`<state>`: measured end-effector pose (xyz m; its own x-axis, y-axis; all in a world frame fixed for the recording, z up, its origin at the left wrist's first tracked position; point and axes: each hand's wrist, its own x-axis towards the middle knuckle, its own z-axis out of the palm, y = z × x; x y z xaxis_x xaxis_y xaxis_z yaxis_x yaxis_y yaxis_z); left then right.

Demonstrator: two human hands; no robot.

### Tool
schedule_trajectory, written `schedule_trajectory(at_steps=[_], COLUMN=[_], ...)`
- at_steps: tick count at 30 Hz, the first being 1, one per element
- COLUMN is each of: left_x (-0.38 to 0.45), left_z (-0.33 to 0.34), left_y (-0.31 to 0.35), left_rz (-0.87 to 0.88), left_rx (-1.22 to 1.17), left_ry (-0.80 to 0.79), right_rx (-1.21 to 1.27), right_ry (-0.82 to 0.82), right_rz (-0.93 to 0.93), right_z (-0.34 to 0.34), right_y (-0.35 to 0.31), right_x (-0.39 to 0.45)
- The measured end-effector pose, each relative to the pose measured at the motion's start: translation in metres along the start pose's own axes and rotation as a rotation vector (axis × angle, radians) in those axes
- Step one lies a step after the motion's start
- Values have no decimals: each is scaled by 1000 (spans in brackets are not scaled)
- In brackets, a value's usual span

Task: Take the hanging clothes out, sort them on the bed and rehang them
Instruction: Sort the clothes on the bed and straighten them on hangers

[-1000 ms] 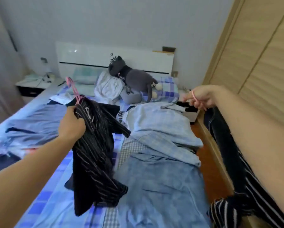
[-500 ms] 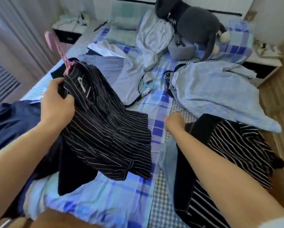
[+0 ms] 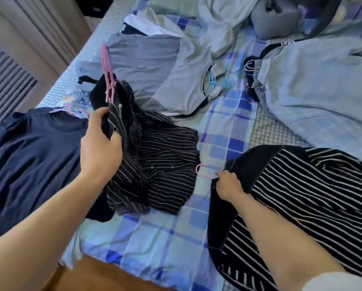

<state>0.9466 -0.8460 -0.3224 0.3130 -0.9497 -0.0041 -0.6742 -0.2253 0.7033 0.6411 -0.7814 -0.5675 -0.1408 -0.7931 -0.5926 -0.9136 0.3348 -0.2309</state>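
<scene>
1. While the view had dropped from the wardrobe side to the bed (image 3: 155, 248), the right hand (image 3: 228, 185) had brought the broad-striped garment (image 3: 312, 196) down onto the bed's right side, fingers curled at its collar beside a pink hanger hook (image 3: 202, 171).
2. The left hand (image 3: 100, 150) still gripped the pinstriped shirt (image 3: 165, 156) below its pink hanger (image 3: 107, 70), mid-bed.
3. Judged: laying-out continued; no containers were visible.

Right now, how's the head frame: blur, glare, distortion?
Head view: soft throughout, upper right corner smeared worst; daylight with a blue cast washes out the checked sheet; wide-angle stretch on both forearms; left hand and right hand are readable, pinstripe shirt stripes resolve.
</scene>
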Motion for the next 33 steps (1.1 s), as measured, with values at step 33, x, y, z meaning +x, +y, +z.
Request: schedule_trajectory(at_steps=[33], left_x=[-172], left_z=[146], left_y=[192], left_rz=[141], left_rx=[-286], left_ry=[-445], right_rx=[-125], right_ry=[1224], right_rz=[803], right_z=[-362], right_y=[287], right_x=[-410])
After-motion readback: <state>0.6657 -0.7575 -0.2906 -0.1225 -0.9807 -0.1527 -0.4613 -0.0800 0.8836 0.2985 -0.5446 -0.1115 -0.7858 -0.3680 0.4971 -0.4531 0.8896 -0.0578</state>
